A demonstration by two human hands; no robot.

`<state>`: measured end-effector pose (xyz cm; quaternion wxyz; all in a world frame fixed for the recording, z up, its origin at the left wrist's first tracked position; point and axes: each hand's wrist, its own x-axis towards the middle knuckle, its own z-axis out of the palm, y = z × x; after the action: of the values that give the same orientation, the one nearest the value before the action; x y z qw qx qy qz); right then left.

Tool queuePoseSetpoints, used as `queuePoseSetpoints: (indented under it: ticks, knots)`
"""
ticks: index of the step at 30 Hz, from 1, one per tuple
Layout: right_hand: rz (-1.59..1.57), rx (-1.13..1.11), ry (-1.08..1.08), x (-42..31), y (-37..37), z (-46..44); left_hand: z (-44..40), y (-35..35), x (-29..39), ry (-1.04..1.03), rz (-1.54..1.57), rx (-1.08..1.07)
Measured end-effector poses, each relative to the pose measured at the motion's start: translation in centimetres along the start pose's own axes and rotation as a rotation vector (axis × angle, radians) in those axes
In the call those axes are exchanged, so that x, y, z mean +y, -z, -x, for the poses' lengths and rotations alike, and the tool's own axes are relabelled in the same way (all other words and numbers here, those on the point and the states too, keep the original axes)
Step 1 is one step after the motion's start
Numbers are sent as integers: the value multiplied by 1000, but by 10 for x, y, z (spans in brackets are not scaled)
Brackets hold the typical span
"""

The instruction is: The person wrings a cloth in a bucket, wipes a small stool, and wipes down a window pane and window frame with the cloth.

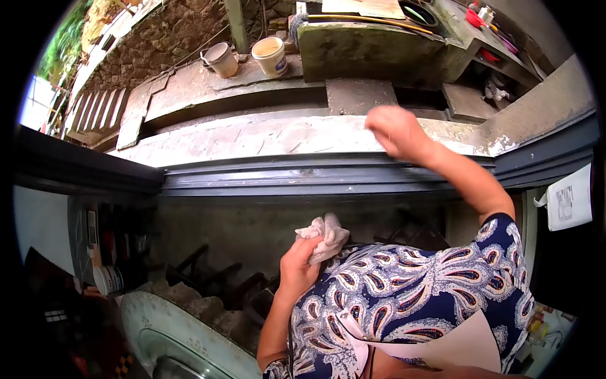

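A crumpled, pale, damp-looking cloth (328, 239) is bunched in my left hand (299, 266), close to the front of the patterned shirt. The fingers wrap round it on the near side of the window frame. My right hand (398, 131) reaches out over the dark metal window track (328, 180), above the pale outer ledge (265, 136). Its fingers are curled in. Whatever they may hold is hidden, and the hand is slightly blurred.
Outside stand two buckets (270, 57) by a stone wall and a mossy concrete basin (372, 54). A white tag (568, 199) hangs at the right. Indoors, at the lower left, is a pale green glass-like round surface (145, 319). Dark frame sides (88, 167) bound the opening.
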<state>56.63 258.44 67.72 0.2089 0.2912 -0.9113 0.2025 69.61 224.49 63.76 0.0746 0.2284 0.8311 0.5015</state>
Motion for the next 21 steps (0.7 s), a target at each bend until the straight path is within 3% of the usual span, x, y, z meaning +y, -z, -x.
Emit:
queuePoseSetpoints:
  ticks: [1, 5, 8, 9, 11, 15, 17, 19, 21]
  knots:
    - [-83, -2, 27, -24, 3, 7, 0, 2, 1, -2, 18, 16]
    - [-714, -330, -237, -96, -7, 36, -10, 12, 4, -79, 69, 97]
    - [-801, -588, -434, -115, -36, 48, -13, 28, 11, -165, 119, 122]
    - [-802, -540, -409, -118, -46, 52, -14, 31, 14, -191, 121, 132]
    - [-704, -78, -118, -132, -65, 49, -16, 35, 17, -242, 118, 164]
    - [-831, -203, -169, -131, -63, 45, -15, 20, 14, -105, 208, 202]
    - [-752, -8, -60, -124, -52, 25, -10, 18, 13, 10, 372, 303]
    - [-662, -45, -18, -105, -32, 14, -8, 16, 9, 54, 494, 365]
    - [-791, -182, -312, -99, 0, 9, -12, 14, 9, 98, 535, 330]
